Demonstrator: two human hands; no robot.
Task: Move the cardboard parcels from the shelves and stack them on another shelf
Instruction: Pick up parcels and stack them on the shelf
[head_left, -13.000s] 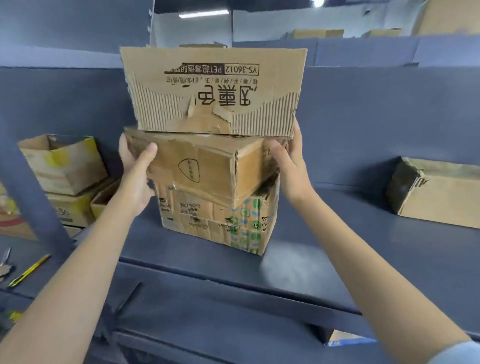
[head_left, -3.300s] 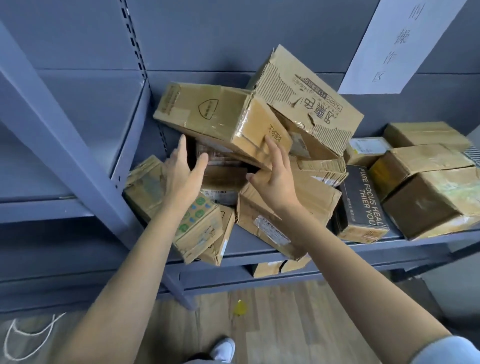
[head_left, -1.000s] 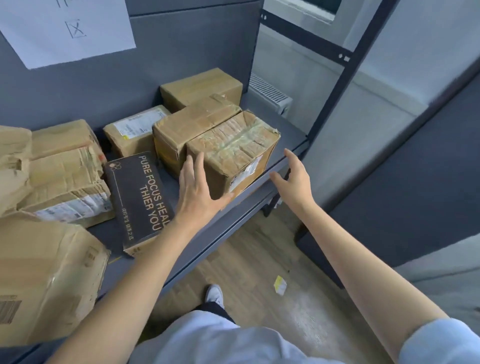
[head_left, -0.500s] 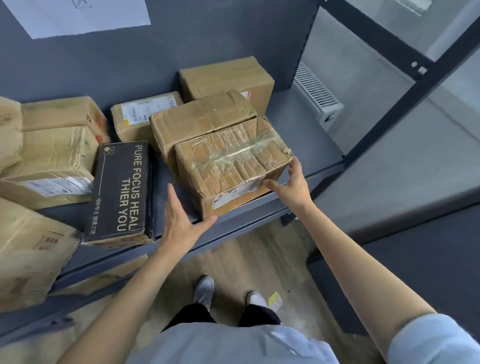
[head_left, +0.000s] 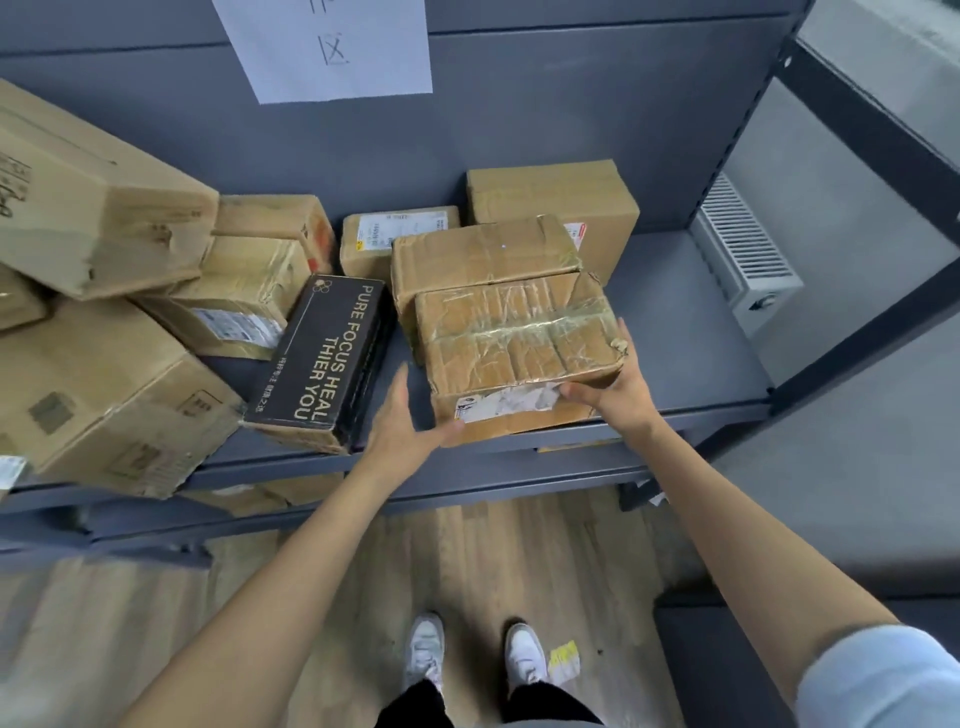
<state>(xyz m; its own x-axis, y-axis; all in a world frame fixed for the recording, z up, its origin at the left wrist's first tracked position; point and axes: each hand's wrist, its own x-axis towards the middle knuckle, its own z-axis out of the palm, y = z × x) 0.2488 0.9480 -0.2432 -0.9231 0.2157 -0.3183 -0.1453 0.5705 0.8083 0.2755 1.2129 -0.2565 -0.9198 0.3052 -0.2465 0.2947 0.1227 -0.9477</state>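
The grip is two-handed: the right hand (head_left: 621, 387) clasps the taped parcel's (head_left: 514, 332) near right corner, the left hand (head_left: 402, 428) lies spread at its near left corner on the shelf (head_left: 691, 332). Left fingertips are hidden. Parcels at left are cut off.

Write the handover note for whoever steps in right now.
Left hand: open, thumb touching the lower left front corner of the taped parcel.
Right hand: grips that parcel's front right corner.
The parcel sits at the shelf front edge, not clearly lifted. Behind it are two more brown parcels, left of it a black box.
Left: lift it, carry it, stack it on the other shelf.
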